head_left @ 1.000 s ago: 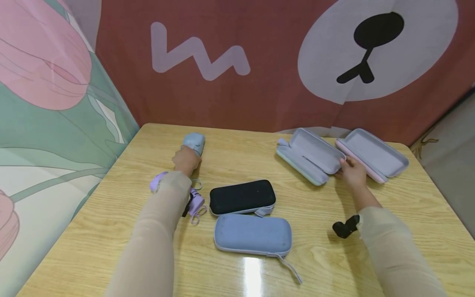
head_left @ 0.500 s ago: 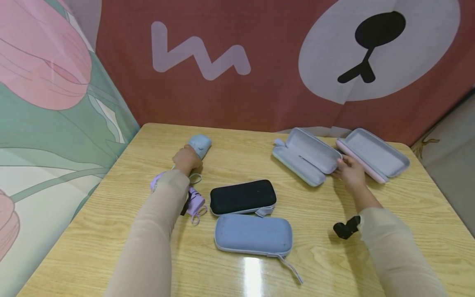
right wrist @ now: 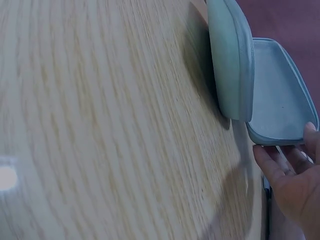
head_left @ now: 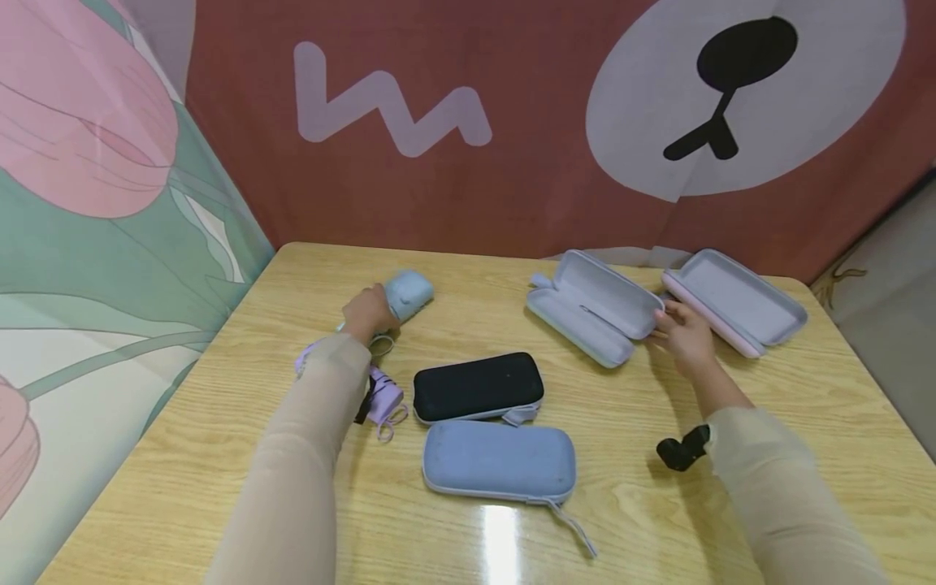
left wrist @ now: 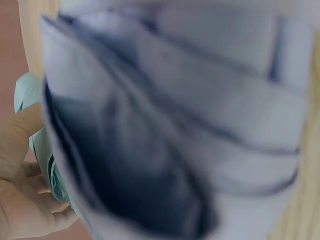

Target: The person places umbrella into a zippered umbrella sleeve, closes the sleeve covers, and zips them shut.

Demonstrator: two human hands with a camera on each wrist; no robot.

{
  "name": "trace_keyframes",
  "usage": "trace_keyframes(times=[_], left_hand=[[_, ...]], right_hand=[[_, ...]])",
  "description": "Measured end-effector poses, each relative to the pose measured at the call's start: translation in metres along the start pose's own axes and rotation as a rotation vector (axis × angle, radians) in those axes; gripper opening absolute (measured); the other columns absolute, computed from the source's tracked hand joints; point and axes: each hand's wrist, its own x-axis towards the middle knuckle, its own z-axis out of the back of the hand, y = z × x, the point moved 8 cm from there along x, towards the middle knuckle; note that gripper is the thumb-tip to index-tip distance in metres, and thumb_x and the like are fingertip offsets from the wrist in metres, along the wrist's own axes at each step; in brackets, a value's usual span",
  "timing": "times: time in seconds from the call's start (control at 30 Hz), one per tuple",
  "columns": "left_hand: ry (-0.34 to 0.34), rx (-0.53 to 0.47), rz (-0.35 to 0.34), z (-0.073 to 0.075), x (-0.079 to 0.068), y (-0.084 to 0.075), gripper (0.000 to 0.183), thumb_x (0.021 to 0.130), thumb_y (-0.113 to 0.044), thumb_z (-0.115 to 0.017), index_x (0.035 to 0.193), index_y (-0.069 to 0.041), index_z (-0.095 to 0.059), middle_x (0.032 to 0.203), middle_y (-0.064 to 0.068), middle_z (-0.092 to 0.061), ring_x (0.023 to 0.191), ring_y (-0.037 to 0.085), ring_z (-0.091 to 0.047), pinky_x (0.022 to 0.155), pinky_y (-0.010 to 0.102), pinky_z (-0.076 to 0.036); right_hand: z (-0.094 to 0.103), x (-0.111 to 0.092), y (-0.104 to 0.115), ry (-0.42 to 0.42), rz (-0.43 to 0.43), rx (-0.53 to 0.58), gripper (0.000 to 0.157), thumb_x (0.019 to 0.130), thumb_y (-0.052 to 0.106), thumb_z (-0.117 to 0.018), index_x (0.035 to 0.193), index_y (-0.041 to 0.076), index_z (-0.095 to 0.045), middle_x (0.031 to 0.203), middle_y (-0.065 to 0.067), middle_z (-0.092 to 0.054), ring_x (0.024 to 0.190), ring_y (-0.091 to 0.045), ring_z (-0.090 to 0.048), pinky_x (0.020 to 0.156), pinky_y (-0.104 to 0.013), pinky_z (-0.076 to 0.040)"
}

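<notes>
My left hand [head_left: 368, 313] grips a light blue folded umbrella [head_left: 411, 294] low over the far left of the table. In the left wrist view, the fingers curl round the umbrella [left wrist: 27, 92], while pleated lavender-grey fabric [left wrist: 135, 150] fills most of the picture. Under the left forearm lies a purple folded umbrella [head_left: 386, 396], partly hidden by the sleeve. At the back right, my right hand [head_left: 687, 337] pinches the lid rim of an opened zip case [head_left: 610, 294] with a grey lining. The right wrist view shows thumb and fingers on either side of that rim.
A black case [head_left: 478, 387] and a blue case [head_left: 499, 459] with a strap lie closed mid-table. Another opened case, pink outside [head_left: 738, 296], stands right of my right hand. A patterned cloth [head_left: 439, 195] hangs behind the table's back edge.
The light blue umbrella has swung to the right in my left hand, its far end now pointing more rightward. The opened case has shifted slightly left with my right hand at its rim.
</notes>
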Motion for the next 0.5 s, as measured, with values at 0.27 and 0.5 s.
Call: trace_keyframes(times=[0.27,0.5], left_hand=[[0.001,0.023,-0.083,-0.004,-0.001,-0.007,0.071,0.065,-0.027,-0.072,0.122,0.0,-0.038,0.113,0.019,-0.045,0.093,0.032,-0.048,0.077,0.047,-0.039],[-0.022,0.031,-0.144,-0.004,-0.003,-0.015,0.067,0.068,-0.027,-0.07,0.121,0.0,-0.04,0.11,0.019,-0.047,0.093,0.034,-0.049,0.074,0.047,-0.041]], right_hand=[[-0.016,-0.013,0.019,0.015,-0.009,-0.03,0.057,0.086,0.012,-0.05,0.13,-0.012,-0.022,0.095,-0.005,-0.044,0.072,-0.008,-0.056,0.07,-0.026,-0.048],[-0.025,-0.015,0.024,0.07,-0.035,-0.039,0.056,0.086,0.016,-0.05,0.129,-0.01,-0.025,0.098,-0.004,-0.041,0.079,-0.009,-0.053,0.078,-0.033,-0.045]])
